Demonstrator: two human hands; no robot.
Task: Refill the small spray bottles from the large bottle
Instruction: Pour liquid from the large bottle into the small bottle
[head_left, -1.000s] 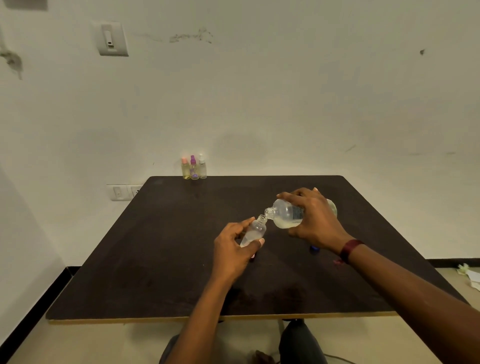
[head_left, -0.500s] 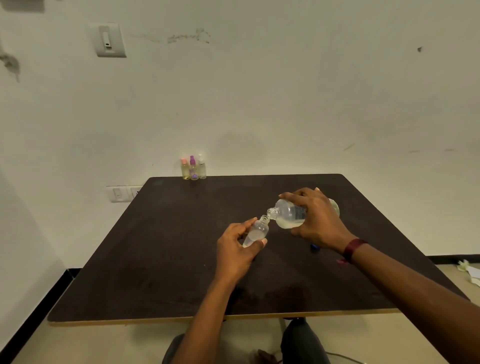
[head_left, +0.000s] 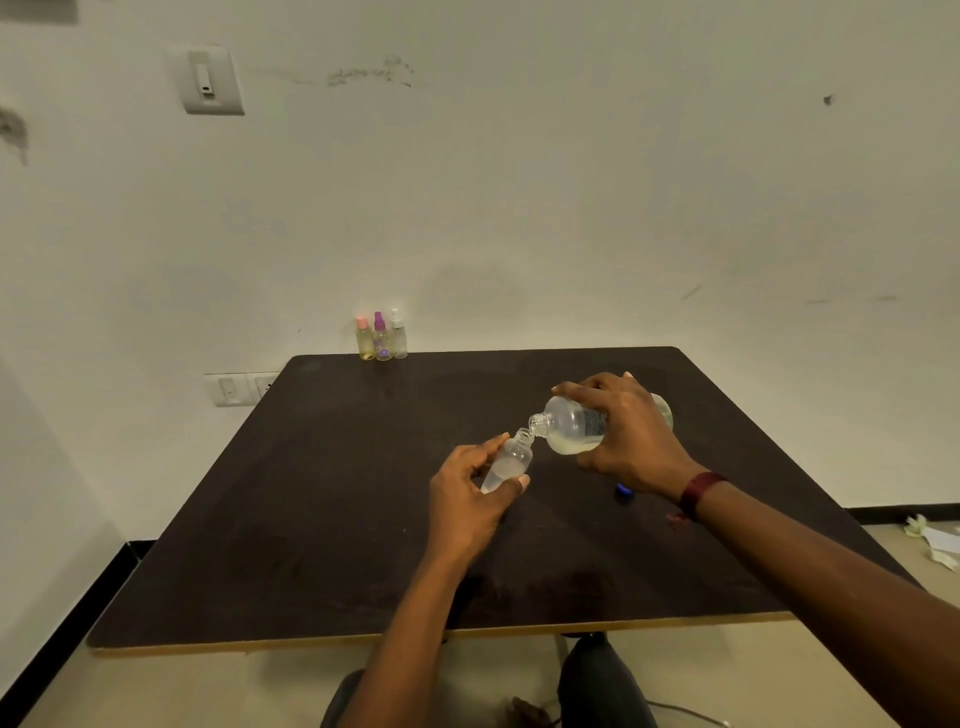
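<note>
1. A plain pale wall (head_left: 519, 182) fills the upper half of the frame.
2. A dark square table (head_left: 337, 493) with a light edge takes up the lower middle of the frame, its far side against the wall.
3. The right hand (head_left: 631, 436) reaches in from the lower right. Its fingers and thumb wrap over the large bottle from above, right of the frame's centre.
4. The left hand (head_left: 467, 504) comes up from the bottom centre. Its thumb and curled fingers pinch the small bottle.
5. The large bottle (head_left: 571, 428) is clear and uncapped. It is held above the table, tipped almost on its side with its mouth pointing left, and pale liquid pools along its lower side.
6. The small bottle (head_left: 511, 460) is clear and has no spray top. It leans up to the right, with its open neck right at the large bottle's mouth and a little liquid inside.
7. Three capped spray bottles (head_left: 382, 338) stand side by side at the table's far edge, left of centre, against the wall.
8. A dark red wristband (head_left: 698, 493) circles the right wrist.
9. A small blue cap (head_left: 623, 491) lies on the table just below the right hand.
</note>
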